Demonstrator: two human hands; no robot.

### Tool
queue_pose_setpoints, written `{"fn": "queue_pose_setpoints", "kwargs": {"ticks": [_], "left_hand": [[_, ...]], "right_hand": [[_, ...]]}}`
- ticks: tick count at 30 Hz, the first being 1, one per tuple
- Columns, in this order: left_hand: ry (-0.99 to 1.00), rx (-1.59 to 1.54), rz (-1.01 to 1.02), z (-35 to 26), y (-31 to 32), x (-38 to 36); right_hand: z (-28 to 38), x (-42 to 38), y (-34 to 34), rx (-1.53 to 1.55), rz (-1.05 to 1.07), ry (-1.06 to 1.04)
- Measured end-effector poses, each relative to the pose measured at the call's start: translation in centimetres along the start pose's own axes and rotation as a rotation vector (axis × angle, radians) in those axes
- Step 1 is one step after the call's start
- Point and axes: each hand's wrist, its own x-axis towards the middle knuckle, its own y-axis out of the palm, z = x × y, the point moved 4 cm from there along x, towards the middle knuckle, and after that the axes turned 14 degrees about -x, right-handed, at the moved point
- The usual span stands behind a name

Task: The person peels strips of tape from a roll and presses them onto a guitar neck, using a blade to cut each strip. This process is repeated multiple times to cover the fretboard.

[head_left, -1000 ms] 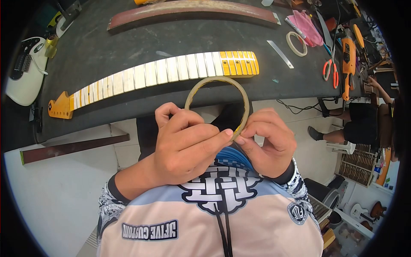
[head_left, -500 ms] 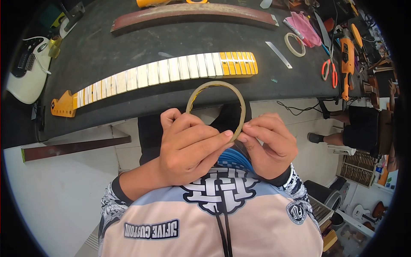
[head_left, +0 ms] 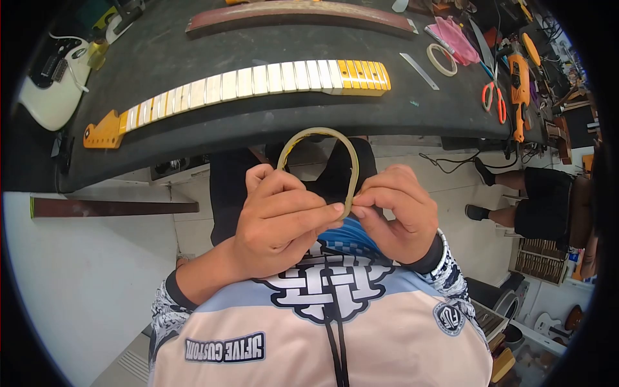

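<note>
Head cam, L to R: white guitar body (head_left: 44, 97) at far left of dark workbench (head_left: 161, 58); guitar neck (head_left: 245, 87) w/ taped frets lies across bench. Below bench edge, left hand (head_left: 277, 222) & right hand (head_left: 393, 219) both pinch tape roll (head_left: 322, 161), held upright near chest. Further right on bench: 2nd tape roll (head_left: 442, 59), orange scissors (head_left: 495, 100).

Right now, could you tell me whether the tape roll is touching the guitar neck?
Apart. The head view shows the tape roll held by both hands in front of the bench edge, with dark bench top between it and the guitar neck.
</note>
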Motion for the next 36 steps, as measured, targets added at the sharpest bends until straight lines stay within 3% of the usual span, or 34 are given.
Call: {"fn": "queue_pose_setpoints", "kwargs": {"ticks": [17,25,28,36], "left_hand": [[0.024,-0.036,0.005,-2.0,1.1,-0.7],[-0.028,-0.040,-0.144,-0.2,-0.5,-0.3],[-0.028,-0.012,-0.156,0.6,-1.0,0.8],[-0.034,0.068,-0.133,2.8,-2.1,4.0]], "right_hand": [[1.8,-2.3,-0.4,-0.034,-0.004,-0.045],[1.2,-0.1,0.0,-0.011,-0.143,0.139],[0.2,1.6,0.5,-0.044,-0.121,0.023],[-2.9,4.9,1.2,0.047,-0.092,0.053]]}}
